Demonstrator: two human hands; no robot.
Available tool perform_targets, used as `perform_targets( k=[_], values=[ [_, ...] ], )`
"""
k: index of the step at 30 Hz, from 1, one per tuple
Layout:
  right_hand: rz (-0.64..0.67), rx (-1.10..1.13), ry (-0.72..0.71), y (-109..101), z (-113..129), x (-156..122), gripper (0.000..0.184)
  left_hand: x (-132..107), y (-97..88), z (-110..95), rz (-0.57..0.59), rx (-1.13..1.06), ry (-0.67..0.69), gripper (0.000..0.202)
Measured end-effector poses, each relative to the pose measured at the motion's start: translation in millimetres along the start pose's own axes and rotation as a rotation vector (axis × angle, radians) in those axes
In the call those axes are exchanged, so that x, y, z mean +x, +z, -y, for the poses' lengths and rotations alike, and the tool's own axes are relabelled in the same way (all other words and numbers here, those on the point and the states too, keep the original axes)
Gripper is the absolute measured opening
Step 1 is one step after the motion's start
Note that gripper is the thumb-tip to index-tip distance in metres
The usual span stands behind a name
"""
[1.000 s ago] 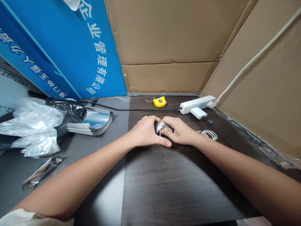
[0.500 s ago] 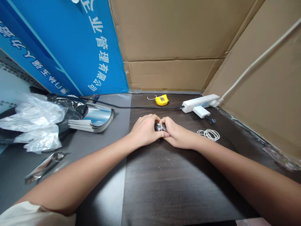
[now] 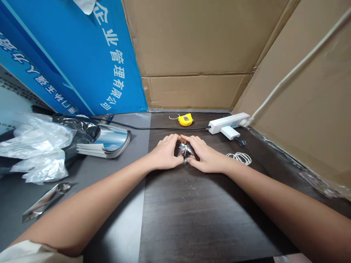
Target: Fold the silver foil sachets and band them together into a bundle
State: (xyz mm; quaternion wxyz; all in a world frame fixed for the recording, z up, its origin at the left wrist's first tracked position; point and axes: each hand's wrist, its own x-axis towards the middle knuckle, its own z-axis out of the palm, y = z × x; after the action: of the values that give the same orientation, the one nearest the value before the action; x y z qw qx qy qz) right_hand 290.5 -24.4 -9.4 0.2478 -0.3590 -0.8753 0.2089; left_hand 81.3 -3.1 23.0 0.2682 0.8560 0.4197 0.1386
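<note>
A small shiny silvery bundle (image 3: 184, 149) lies between my hands, cinched at its middle by a thin white band, its ends fanned out. My left hand (image 3: 166, 151) curves round its left side, fingertips at the far edge and thumb at the near edge. From the other side my right hand (image 3: 204, 153) mirrors this grip, its thumb tip close to the left one. Fingers partly hide the bundle, and its exact material cannot be made out. Right of my right hand lies a loose coil of white cord (image 3: 240, 158).
Behind my hands are a yellow tape measure (image 3: 185, 119) and a black cable (image 3: 153, 128) running to a white power strip (image 3: 229, 123) with an adapter. On the left lie stacked curved sheets (image 3: 109, 142), clear plastic bags (image 3: 38, 146) and a folded silvery strip (image 3: 45, 202). Cardboard walls (image 3: 189, 91) stand behind.
My hands have moved slightly apart, with more of the bundle showing. The band, earlier stretched upright between the fingers, now sits tight at the bundle's middle. The view has shifted slightly.
</note>
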Motion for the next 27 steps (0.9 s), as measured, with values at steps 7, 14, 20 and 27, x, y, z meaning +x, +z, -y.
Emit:
perform_targets(
  k=[7,14,20,27],
  values=[
    [0.094,-0.149,0.009,-7,0,-1,0.066,1,-2.9,12,0.123,0.156,0.099,0.035],
    [0.046,-0.197,0.046,-4,-1,-4,0.089,-3,1.3,10,0.066,0.252,0.144,0.056],
    [0.081,-0.265,0.067,-1,2,-4,0.094,-3,10.5,14,0.003,0.253,0.168,0.070],
    [0.069,-0.325,0.084,-1,2,-4,0.093,-2,13.0,17,-0.012,0.254,0.165,0.068]
  ],
)
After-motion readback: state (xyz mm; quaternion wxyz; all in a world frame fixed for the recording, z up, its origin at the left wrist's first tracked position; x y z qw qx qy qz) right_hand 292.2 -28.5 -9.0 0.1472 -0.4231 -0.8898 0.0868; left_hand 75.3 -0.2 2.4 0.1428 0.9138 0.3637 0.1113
